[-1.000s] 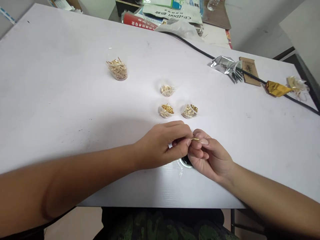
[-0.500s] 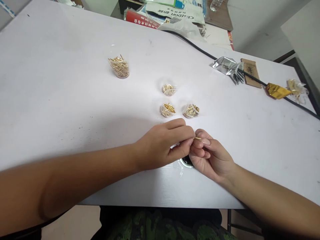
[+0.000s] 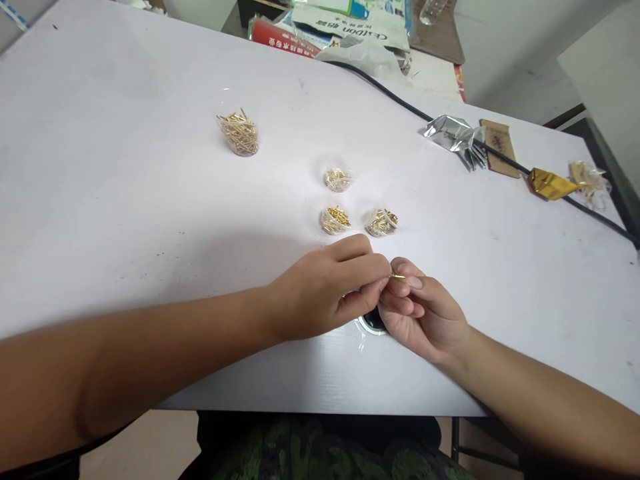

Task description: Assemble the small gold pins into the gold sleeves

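A thin gold-coloured pin (image 3: 399, 277) spans the small gap between my two hands. My left hand (image 3: 333, 287) pinches its left end between thumb and forefinger. At the other end, the thumb and fingers of my right hand (image 3: 425, 310) close on it. Beneath the hands, a round black thing with a silvery rim (image 3: 373, 325) is partly covered. Just beyond my fingers stand small clear cups of gold pins: a left cup (image 3: 335, 220), a right cup (image 3: 381, 222) and a farther cup (image 3: 337, 179). What the hidden fingertips touch cannot be made out.
A larger clear cup of long gold pins (image 3: 239, 135) stands farther left. Along the right back run a black cable (image 3: 385, 87), silver foil (image 3: 453, 133), a cardboard piece (image 3: 500, 147) and gold foil (image 3: 553, 184). Bags and papers (image 3: 350, 27) lie past the white table's (image 3: 125, 167) far edge.
Both hands keep their hold on the pin, with only a slight shift of the fingers. The cups have not moved.
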`<state>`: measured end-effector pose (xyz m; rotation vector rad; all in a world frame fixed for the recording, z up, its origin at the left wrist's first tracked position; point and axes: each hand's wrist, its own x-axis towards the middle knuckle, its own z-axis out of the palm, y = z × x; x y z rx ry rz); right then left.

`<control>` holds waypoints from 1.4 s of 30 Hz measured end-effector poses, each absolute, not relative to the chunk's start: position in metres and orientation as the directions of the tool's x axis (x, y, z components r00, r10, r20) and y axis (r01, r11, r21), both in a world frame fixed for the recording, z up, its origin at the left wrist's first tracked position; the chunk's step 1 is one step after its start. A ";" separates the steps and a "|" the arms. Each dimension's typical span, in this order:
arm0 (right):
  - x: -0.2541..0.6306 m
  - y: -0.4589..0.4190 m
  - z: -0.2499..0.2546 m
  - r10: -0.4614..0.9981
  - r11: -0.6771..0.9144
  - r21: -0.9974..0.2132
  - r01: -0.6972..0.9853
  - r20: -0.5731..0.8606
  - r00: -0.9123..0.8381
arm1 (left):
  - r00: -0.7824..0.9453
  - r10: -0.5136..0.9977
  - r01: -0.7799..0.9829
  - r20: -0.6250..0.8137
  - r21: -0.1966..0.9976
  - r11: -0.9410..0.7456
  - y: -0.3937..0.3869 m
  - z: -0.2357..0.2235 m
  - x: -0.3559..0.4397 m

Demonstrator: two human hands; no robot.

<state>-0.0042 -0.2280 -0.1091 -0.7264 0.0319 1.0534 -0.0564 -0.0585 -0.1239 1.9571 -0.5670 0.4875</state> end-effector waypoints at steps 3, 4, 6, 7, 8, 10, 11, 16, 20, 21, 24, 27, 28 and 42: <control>-0.004 -0.228 -0.109 0.784 0.288 -0.523 -0.802 -0.352 0.511 | 0.803 -0.177 -0.588 0.569 0.709 -0.390 -0.059 -0.124 -0.056; -0.003 -0.228 -0.109 0.789 0.288 -0.520 -0.804 -0.347 0.507 | 0.801 -0.176 -0.590 0.572 0.707 -0.390 -0.058 -0.124 -0.056; -0.003 -0.229 -0.110 0.801 0.288 -0.516 -0.807 -0.332 0.498 | 0.796 -0.177 -0.597 0.579 0.701 -0.390 -0.058 -0.124 -0.056; -0.003 -0.229 -0.110 0.808 0.287 -0.513 -0.809 -0.324 0.492 | 0.795 -0.180 -0.599 0.580 0.699 -0.392 -0.057 -0.124 -0.056; -0.003 -0.229 -0.110 0.815 0.287 -0.511 -0.810 -0.315 0.487 | 0.794 -0.185 -0.600 0.579 0.696 -0.394 -0.057 -0.123 -0.056; -0.002 -0.229 -0.110 0.827 0.283 -0.506 -0.814 -0.301 0.475 | 0.791 -0.197 -0.605 0.579 0.691 -0.395 -0.056 -0.123 -0.056; -0.002 -0.230 -0.110 0.831 0.281 -0.505 -0.816 -0.297 0.470 | 0.791 -0.202 -0.605 0.577 0.690 -0.397 -0.056 -0.123 -0.056; -0.001 -0.231 -0.111 0.829 0.268 -0.523 -0.809 -0.302 0.470 | 0.785 -0.237 -0.614 0.573 0.664 -0.427 -0.054 -0.123 -0.056; -0.002 -0.232 -0.111 0.822 0.258 -0.538 -0.802 -0.314 0.475 | 0.759 -0.279 -0.640 0.588 0.599 -0.481 -0.052 -0.120 -0.055; -0.002 -0.232 -0.111 0.822 0.257 -0.542 -0.800 -0.312 0.476 | 0.755 -0.287 -0.643 0.590 0.581 -0.499 -0.052 -0.119 -0.055; -0.001 -0.232 -0.110 0.822 0.252 -0.548 -0.798 -0.314 0.476 | 0.746 -0.325 -0.652 0.582 0.536 -0.536 -0.051 -0.116 -0.054; -0.001 -0.232 -0.109 0.817 0.247 -0.553 -0.796 -0.323 0.478 | 0.738 -0.358 -0.663 0.571 0.519 -0.539 -0.050 -0.115 -0.053; -0.001 -0.232 -0.109 0.813 0.245 -0.557 -0.794 -0.328 0.481 | 0.736 -0.364 -0.666 0.570 0.519 -0.536 -0.050 -0.115 -0.053; -0.001 -0.231 -0.107 0.761 0.200 -0.596 -0.778 -0.406 0.507 | 0.762 -0.359 -0.646 0.539 0.590 -0.484 -0.050 -0.119 -0.052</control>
